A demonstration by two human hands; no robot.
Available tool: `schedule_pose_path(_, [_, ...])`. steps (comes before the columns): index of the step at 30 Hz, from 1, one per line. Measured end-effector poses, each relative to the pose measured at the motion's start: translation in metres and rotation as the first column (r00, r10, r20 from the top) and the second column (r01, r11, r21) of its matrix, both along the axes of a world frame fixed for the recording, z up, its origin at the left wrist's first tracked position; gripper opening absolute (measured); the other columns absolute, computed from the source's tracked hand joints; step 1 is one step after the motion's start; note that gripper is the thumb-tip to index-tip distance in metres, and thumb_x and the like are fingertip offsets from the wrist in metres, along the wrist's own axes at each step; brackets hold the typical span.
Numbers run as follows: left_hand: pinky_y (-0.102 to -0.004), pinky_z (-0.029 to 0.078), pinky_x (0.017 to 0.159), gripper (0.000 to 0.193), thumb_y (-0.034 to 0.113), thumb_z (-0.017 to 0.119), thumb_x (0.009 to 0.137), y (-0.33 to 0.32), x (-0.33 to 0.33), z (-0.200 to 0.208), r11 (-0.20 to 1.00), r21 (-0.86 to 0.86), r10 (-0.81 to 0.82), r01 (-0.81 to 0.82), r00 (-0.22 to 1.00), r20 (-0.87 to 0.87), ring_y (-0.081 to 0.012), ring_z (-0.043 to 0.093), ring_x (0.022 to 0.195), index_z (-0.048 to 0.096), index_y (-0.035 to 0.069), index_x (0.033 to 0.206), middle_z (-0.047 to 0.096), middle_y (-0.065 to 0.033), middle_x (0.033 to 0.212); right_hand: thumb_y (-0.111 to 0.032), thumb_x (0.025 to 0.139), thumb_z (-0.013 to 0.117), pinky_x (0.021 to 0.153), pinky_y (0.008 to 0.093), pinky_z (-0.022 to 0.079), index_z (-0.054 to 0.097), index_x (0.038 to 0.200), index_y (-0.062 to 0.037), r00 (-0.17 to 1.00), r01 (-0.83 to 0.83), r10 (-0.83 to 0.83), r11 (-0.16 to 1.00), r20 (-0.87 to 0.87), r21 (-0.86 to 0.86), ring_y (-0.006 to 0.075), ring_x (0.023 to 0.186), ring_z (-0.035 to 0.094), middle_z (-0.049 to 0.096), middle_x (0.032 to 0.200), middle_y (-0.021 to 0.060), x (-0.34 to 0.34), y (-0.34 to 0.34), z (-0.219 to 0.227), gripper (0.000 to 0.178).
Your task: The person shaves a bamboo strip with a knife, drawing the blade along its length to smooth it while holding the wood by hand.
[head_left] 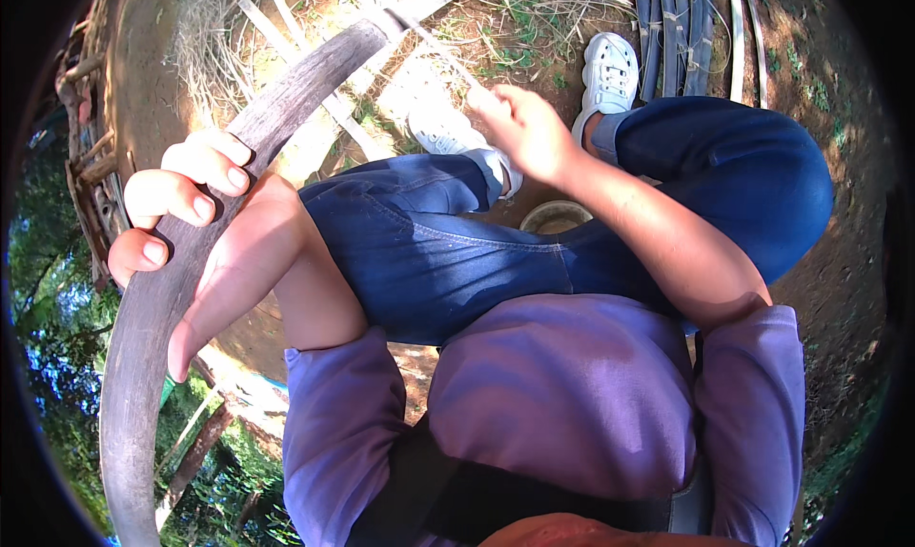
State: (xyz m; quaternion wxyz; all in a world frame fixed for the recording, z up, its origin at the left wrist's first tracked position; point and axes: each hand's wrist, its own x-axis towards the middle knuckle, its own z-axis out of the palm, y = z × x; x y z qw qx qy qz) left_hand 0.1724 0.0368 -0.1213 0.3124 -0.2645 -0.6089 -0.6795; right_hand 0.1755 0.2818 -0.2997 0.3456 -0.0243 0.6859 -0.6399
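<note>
Fingers point(164, 192) of the left hand point(246, 225), four counted, clasp one grey slat point(310, 91) at ten o'clock; it spans eight to twelve. At one, the right hand point(529, 137) grasps one thin tool point(443, 53); I cannot tell whether its far end touches the slat. Two white shoes point(610, 75) stand at twelve and one. One bowl point(556, 218) sits at two, partly behind the jeans point(448, 261). Dark strips point(670, 37), too bunched to count, lie between one and two, with two pale strips point(737, 42) on their three-o'clock side.
</note>
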Motion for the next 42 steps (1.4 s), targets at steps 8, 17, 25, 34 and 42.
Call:
schedule_pose_path(8, [-0.039,0.038,0.057,0.087,0.094,0.036,0.072,0.013,-0.007,0.015,1.0,-0.008,0.01,-0.01,0.995,0.096,-0.0264,0.048,0.06,0.057,0.014,0.097,0.053,-0.0111,0.074,-0.043,0.102,0.048,0.037,0.0259,0.036,0.053,0.085,-0.0067,0.984,-0.033,0.041,0.998,0.176,-0.048,0.0094,0.035,0.043,0.05,0.053,0.0007,-0.021,-0.004,0.059,0.04])
schedule_pose_path(17, [-0.0365,0.039,0.049,0.086,0.094,0.027,0.075,0.017,0.0,0.01,0.99,-0.042,0.135,-0.135,0.991,0.001,-0.0234,0.045,0.052,0.053,0.015,0.095,0.05,-0.0101,0.068,-0.034,0.101,0.053,0.048,0.0281,0.04,0.054,0.084,-0.0033,0.999,-0.005,0.003,0.999,-0.035,-0.049,0.0076,0.052,0.044,0.047,0.06,-0.0018,-0.003,0.0,0.004,0.035])
schedule_pose_path(25, [-0.0438,0.045,0.057,0.087,0.093,0.026,0.077,0.01,-0.009,0.023,0.959,-0.095,0.267,-0.268,0.963,-0.021,-0.0252,0.045,0.052,0.054,0.011,0.089,0.052,-0.0119,0.066,-0.044,0.098,0.053,0.045,0.0318,0.046,0.061,0.09,-0.0043,0.969,-0.028,0.012,0.998,0.248,0.059,0.0131,0.045,0.055,0.053,0.057,0.0029,-0.024,-0.004,0.061,0.042])
schedule_pose_path(34, [-0.0445,0.047,0.068,0.083,0.088,0.021,0.083,0.008,-0.015,0.014,0.8,-0.03,0.565,-0.599,0.769,-0.299,-0.0255,0.043,0.062,0.044,0.008,0.076,0.045,-0.0095,0.069,-0.039,0.102,0.052,0.046,0.0299,0.041,0.057,0.098,-0.002,0.993,-0.086,0.081,0.994,-0.081,-0.061,0.0107,0.046,0.045,0.048,0.058,-0.0001,0.0,0.002,0.031,0.038])
schedule_pose_path(42, [-0.0307,0.036,0.052,0.081,0.091,0.028,0.079,0.013,-0.031,0.024,0.749,-0.037,0.638,-0.662,0.735,-0.228,-0.0173,0.037,0.059,0.038,0.011,0.071,0.038,-0.0033,0.067,-0.046,0.101,0.049,0.039,0.0271,0.038,0.054,0.09,-0.0041,0.977,0.006,0.018,0.994,0.212,-0.113,0.0095,0.039,0.045,0.048,0.054,-0.0003,-0.018,-0.002,0.047,0.044])
